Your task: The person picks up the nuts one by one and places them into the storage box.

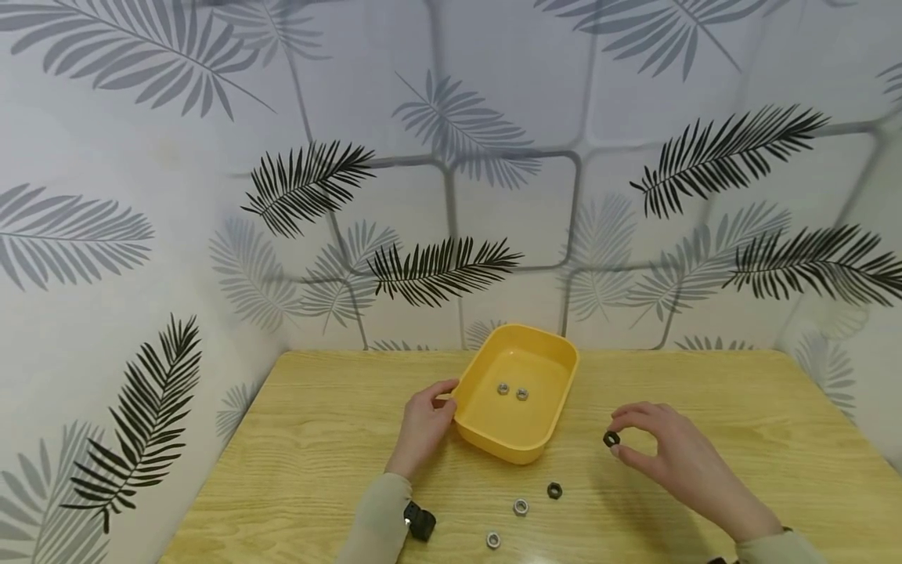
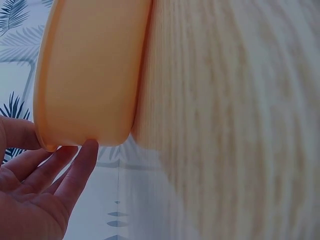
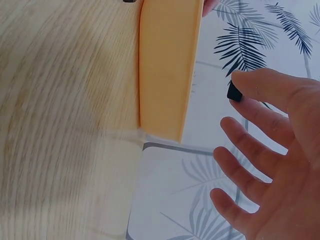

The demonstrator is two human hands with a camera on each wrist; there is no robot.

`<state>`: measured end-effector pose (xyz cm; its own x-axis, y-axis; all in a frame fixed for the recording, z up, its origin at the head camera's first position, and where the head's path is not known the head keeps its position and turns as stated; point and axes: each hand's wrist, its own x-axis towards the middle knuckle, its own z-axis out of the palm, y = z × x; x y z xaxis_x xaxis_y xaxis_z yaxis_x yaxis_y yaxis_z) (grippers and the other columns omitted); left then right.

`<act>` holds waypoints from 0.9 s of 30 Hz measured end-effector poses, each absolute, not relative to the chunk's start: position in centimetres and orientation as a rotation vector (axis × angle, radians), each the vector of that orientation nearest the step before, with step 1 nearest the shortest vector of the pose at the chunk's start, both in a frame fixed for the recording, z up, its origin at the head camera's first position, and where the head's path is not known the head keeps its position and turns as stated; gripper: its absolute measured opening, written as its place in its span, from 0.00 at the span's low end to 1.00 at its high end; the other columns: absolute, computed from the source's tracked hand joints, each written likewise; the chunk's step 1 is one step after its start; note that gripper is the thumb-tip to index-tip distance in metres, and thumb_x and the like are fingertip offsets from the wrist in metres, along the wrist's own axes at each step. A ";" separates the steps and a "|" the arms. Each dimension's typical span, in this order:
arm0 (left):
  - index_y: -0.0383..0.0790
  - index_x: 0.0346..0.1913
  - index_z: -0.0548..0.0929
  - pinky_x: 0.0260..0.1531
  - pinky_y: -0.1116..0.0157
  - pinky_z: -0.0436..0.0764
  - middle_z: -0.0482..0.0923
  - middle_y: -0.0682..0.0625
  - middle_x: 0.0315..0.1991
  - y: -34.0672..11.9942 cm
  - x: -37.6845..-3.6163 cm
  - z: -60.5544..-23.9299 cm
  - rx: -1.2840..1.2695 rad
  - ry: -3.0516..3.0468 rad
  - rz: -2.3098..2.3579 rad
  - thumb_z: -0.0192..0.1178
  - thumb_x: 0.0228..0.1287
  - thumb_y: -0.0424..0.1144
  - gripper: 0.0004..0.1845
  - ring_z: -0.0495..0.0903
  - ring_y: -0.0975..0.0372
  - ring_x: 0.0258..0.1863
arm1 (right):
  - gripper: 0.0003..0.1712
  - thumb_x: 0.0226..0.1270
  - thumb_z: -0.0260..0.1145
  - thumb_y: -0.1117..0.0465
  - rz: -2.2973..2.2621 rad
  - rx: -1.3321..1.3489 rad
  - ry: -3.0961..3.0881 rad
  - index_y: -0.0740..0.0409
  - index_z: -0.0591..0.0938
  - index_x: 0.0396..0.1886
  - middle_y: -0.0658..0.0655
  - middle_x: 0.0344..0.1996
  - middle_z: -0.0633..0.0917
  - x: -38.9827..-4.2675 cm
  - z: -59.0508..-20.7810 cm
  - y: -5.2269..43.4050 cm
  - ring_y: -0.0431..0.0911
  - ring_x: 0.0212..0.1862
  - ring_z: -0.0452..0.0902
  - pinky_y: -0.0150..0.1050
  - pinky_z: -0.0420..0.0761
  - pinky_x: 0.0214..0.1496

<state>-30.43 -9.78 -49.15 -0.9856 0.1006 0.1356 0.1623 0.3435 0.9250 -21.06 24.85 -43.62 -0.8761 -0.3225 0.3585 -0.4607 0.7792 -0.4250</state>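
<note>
A yellow plastic tray (image 1: 517, 450) stands on the table with two silver hex nuts (image 1: 512, 391) lying inside. At its left side my left hand (image 1: 425, 427) grips the rim, thumb over the edge and fingertips against the outer wall (image 2: 90, 100). To the right of the tray, above the tabletop, my right hand (image 1: 669, 450) pinches a black hex nut (image 1: 611, 439) between thumb and index finger. In the right wrist view that nut (image 3: 234, 92) shows edge-on, the other fingers spread apart below it.
In front of the tray on the wooden table (image 1: 317, 446) lie another black nut (image 1: 554, 490) and two silver nuts, one nearer the tray (image 1: 521, 507) and one closer to me (image 1: 493, 540). A wall with leaf patterns (image 1: 493, 211) rises behind the table.
</note>
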 end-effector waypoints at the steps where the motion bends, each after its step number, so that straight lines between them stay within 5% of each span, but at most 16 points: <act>1: 0.36 0.62 0.79 0.38 0.64 0.84 0.78 0.42 0.57 -9.8 -30.4 -49.2 -0.246 -2.533 -1.752 0.53 0.69 0.32 0.20 0.81 0.55 0.45 | 0.13 0.57 0.75 0.58 0.747 0.602 -2.712 0.47 0.86 0.42 0.50 0.48 0.83 -21.1 -43.6 24.8 0.54 0.50 0.78 0.59 0.76 0.50; 27: 0.39 0.61 0.80 0.39 0.63 0.83 0.79 0.45 0.56 -9.6 -30.4 -48.9 -0.202 -2.571 -1.713 0.54 0.68 0.34 0.20 0.81 0.57 0.44 | 0.14 0.59 0.74 0.58 0.782 0.585 -2.667 0.50 0.86 0.46 0.55 0.51 0.82 -23.2 -42.7 23.5 0.57 0.54 0.76 0.60 0.75 0.52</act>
